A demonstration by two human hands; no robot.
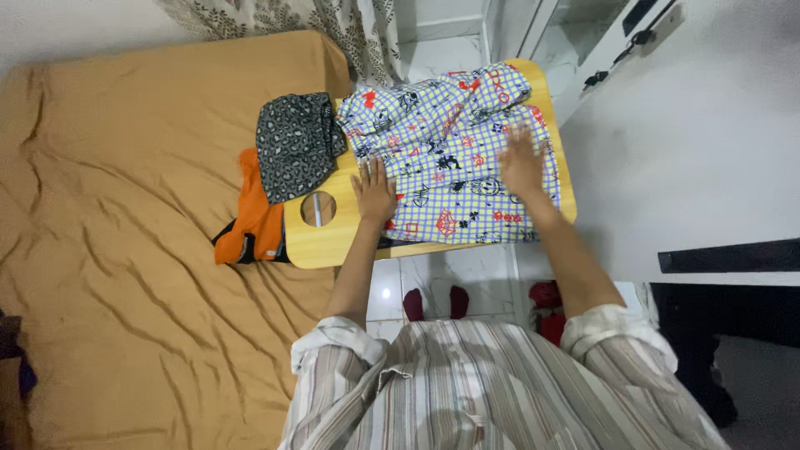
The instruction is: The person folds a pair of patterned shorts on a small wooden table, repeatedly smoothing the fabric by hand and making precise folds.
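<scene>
A checked blue-and-white garment (450,142) with red and black cartoon prints lies spread on a small wooden table (325,237) with a round hole in its top. My left hand (374,190) rests flat on the garment's left edge, fingers apart. My right hand (522,160) lies flat on the garment's right side, slightly blurred. Neither hand grips anything. A folded grey leopard-print cloth (296,143) sits on the table's left end, partly over the bed.
An orange garment (254,218) lies on the bed with its tan sheet (125,208), touching the table's left side. A patterned curtain (333,21) hangs at the back. A white cabinet (692,125) stands to the right. White floor tiles (467,279) show below.
</scene>
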